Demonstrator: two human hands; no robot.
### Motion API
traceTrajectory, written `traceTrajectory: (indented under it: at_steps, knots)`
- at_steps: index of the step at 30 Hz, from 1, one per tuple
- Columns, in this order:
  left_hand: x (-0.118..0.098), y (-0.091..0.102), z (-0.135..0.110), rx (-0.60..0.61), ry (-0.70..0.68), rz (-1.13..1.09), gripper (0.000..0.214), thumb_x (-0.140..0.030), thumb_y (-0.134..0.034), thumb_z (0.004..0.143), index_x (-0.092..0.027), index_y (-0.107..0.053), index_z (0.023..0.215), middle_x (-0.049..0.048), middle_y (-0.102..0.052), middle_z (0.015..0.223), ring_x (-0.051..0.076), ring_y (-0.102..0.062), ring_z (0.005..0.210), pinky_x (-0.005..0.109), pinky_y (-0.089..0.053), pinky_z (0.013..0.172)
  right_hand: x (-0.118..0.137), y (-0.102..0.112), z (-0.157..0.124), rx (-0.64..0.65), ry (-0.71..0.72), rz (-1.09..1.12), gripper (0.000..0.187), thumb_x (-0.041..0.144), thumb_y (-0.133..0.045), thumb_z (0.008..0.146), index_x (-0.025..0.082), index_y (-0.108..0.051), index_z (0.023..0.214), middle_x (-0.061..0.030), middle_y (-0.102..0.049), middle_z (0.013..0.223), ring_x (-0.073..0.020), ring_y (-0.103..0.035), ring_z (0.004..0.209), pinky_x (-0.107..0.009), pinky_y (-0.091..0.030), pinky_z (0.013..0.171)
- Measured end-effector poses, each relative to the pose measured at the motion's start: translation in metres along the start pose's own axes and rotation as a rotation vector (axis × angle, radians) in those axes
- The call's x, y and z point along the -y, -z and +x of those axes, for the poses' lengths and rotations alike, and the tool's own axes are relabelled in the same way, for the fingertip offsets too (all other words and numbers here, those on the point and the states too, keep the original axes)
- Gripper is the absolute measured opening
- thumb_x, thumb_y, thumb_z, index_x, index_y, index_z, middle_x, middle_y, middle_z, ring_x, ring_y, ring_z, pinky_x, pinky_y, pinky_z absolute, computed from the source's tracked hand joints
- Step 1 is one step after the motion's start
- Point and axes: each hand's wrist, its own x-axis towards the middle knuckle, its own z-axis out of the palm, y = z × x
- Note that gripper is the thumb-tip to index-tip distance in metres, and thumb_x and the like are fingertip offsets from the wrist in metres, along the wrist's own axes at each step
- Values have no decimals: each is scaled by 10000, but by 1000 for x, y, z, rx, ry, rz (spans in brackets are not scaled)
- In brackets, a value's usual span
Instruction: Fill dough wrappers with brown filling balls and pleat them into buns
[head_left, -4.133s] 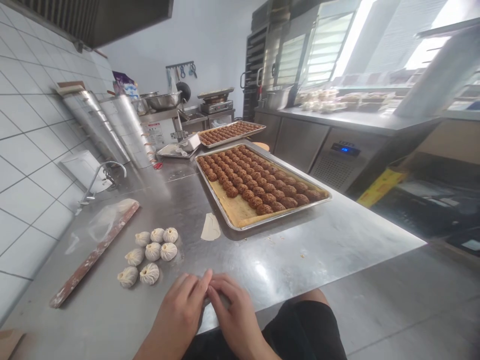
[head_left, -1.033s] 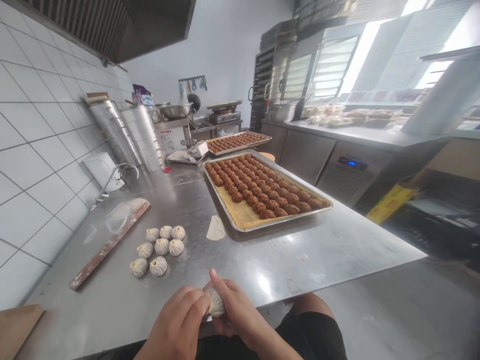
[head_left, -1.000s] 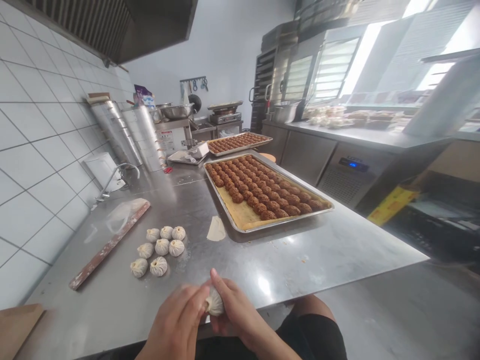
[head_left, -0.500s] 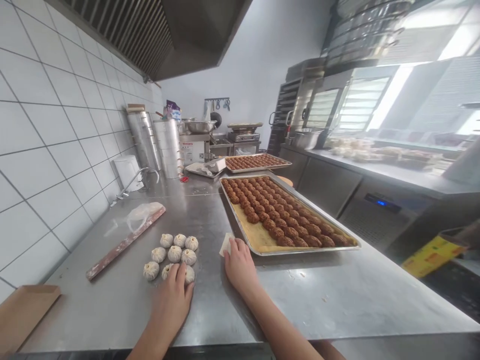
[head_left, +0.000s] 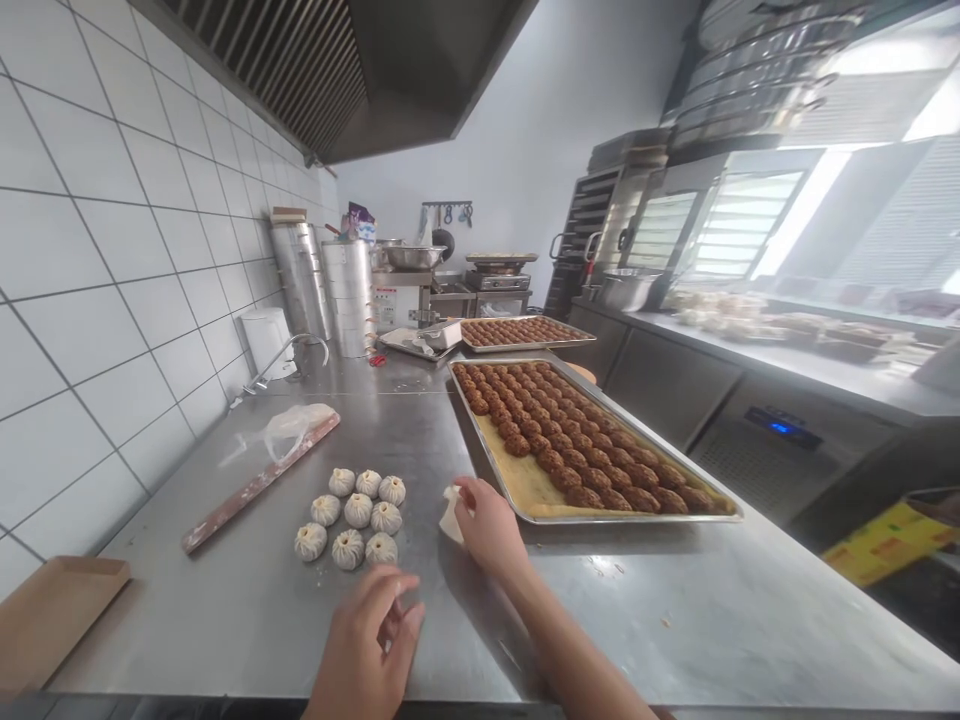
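Note:
Several pleated buns (head_left: 358, 510) sit in rows on the steel table. Just in front of them is my left hand (head_left: 371, 635), empty, its fingers curled but apart from the thumb. My right hand (head_left: 491, 525) pinches the edge of a thin white dough wrapper (head_left: 451, 520), which is lifted slightly and partly hidden behind the fingers. Beside that hand lies a large metal tray (head_left: 637, 519), lined with yellowish paper and carrying rows of brown filling balls (head_left: 577, 460).
A floured wooden stick (head_left: 259, 487) with a plastic bag (head_left: 296, 420) on it lies left of the buns. A brown cardboard tray (head_left: 64, 620) is at the near left corner. Farther back stand a second tray of balls (head_left: 525, 331), a tap (head_left: 296, 345) and tall metal cylinders (head_left: 349, 300).
My left hand has left the front buns and come back toward me, uncovering them. My right hand has gone from resting on the wrapper to pinching it and lifting it slightly. The view has shifted a little.

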Motion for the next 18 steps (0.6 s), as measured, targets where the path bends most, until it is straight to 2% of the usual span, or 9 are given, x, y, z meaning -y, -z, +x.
traceTrajectory:
  at_steps: [2,3,5,7,9,10,12,15,18]
  knots:
    - [-2,3,8,-57,51,-48,325,-313,-576,992,-218,-616,1300,132,-676,1257,228,-710,1040,393,-630,902,13,11,-16,59,-9,160,372,221,-430,939,170,-635,1245,-72,-727,1021,-192,-684,856,-294,-512,769]
    - [-4,3,11,-72,73,-79,411,-334,-595,985,-223,-571,1380,154,-622,1372,270,-657,1198,461,-591,1001,20,17,-25,101,-28,274,376,251,-434,927,184,-639,1234,-54,-727,996,-177,-673,790,-279,-506,704]
    - [-6,1,16,-34,137,-214,590,-378,-639,964,-238,-454,1507,169,-528,1504,316,-542,1367,538,-508,1102,30,25,-46,208,-129,620,342,288,-483,878,190,-689,1134,-30,-711,881,-162,-620,691,-269,-462,631]
    - [-9,-4,18,122,267,-440,612,-428,-659,951,-221,-468,1494,161,-623,1387,302,-620,1254,488,-541,1037,32,27,-66,287,-234,832,279,345,-553,844,185,-729,991,-13,-673,757,-153,-566,639,-265,-422,603]
    - [-12,-7,17,287,420,-600,462,-497,-641,949,-162,-635,1268,108,-729,1071,238,-693,960,353,-573,838,26,23,-85,279,-308,879,279,414,-642,810,188,-744,938,-8,-663,726,-152,-552,640,-265,-407,601]
    - [-14,-8,16,332,480,-620,424,-535,-622,949,-144,-679,1103,76,-721,925,205,-672,839,297,-541,738,20,20,-93,256,-345,890,314,452,-687,790,191,-750,954,-12,-678,750,-158,-565,661,-267,-413,612]
    - [-20,-8,12,326,528,-545,459,-594,-592,942,-145,-660,871,40,-669,776,172,-605,733,250,-450,630,8,10,-107,237,-432,961,435,540,-748,765,202,-753,1039,-32,-718,850,-183,-617,735,-280,-447,658]
    - [-32,-4,10,274,447,-343,449,-577,-555,959,-176,-625,768,15,-613,692,160,-554,688,255,-387,613,-6,-2,-124,362,-470,1143,601,613,-838,689,197,-731,1110,-67,-746,949,-231,-682,849,-310,-484,733]
    - [-43,0,10,337,255,-241,411,-496,-483,1003,-199,-647,771,13,-621,701,154,-566,680,271,-379,651,-11,-8,-137,535,-399,1289,563,523,-944,585,158,-725,953,-55,-722,842,-206,-676,783,-289,-462,712]
